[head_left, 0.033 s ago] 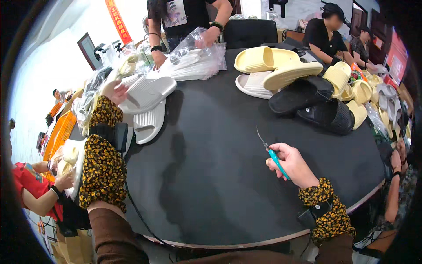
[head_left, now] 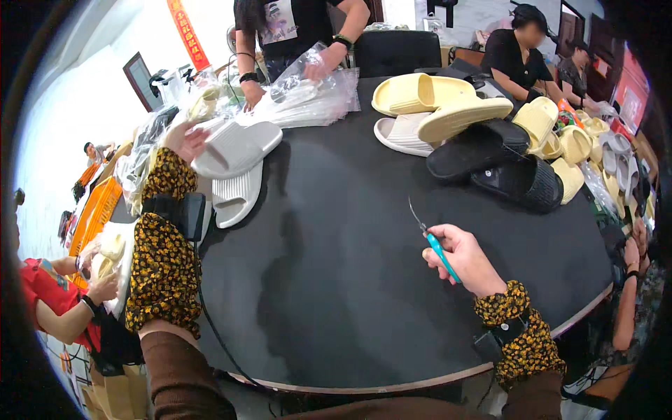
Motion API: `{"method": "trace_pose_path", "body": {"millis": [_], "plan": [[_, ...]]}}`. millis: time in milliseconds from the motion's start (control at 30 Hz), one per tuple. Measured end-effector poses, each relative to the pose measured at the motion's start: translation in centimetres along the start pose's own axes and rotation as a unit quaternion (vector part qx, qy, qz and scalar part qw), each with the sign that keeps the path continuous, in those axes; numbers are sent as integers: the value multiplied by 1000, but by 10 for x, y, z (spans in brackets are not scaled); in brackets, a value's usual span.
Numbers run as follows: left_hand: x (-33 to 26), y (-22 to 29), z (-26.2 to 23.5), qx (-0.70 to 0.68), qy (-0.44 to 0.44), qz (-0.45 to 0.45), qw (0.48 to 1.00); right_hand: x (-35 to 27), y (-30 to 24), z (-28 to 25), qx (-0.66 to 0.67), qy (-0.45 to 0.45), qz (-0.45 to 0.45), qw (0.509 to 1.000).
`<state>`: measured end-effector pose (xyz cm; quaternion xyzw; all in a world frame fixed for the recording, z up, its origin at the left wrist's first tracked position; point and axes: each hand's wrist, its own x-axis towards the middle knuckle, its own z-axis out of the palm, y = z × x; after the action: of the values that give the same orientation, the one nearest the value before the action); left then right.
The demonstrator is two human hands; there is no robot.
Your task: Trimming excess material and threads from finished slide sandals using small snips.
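My right hand [head_left: 463, 260] is closed around a teal-handled tool [head_left: 442, 257] with a thin, curved metal tip pointing away from me. It hovers above the black tabletop [head_left: 336, 280], to the right of the middle. At the upper left, my left hand [head_left: 187, 143] has its fingers apart, beside a light grey slipper [head_left: 238, 147]. Whether its fingertips touch the slipper I cannot tell. Below that slipper lies another pale ribbed slipper [head_left: 239, 196]. Patterned black-and-yellow sleeve covers wrap both my forearms.
Yellow slippers [head_left: 465, 117], a pale slipper [head_left: 402, 136] and black slippers [head_left: 521, 183] are piled at the right. Across the table, a person handles clear plastic bags [head_left: 304, 101]. A black cable [head_left: 213, 325] hangs by my left arm. People work on both sides.
My left hand has shifted very slightly, and its fingers look a little more spread. The right hand and its tool have hardly moved.
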<state>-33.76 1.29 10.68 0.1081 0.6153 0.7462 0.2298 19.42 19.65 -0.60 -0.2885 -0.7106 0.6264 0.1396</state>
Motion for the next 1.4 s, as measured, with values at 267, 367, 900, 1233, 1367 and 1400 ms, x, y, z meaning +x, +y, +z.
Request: {"method": "trace_pose_path", "body": {"millis": [267, 367, 900, 1233, 1367, 1400], "plan": [[-147, -17, 145, -61, -278, 18, 958, 3, 4, -1, 138, 20, -49, 989], [-186, -62, 155, -73, -333, -6, 940, 2, 1, 0, 172, 5, -54, 984], [-250, -177, 129, 324, -191, 247, 893, -3, 7, 5, 210, -205, -71, 953], [-247, -175, 127, 496, -153, 358, 776, -6, 4, 5, 173, -254, 1, 952], [-243, -176, 125, 434, -125, 469, 759, -4, 3, 7, 174, -254, 12, 951], [-244, -175, 124, 414, -144, 442, 783, -3, 4, 8, 186, -254, 16, 949]]}}
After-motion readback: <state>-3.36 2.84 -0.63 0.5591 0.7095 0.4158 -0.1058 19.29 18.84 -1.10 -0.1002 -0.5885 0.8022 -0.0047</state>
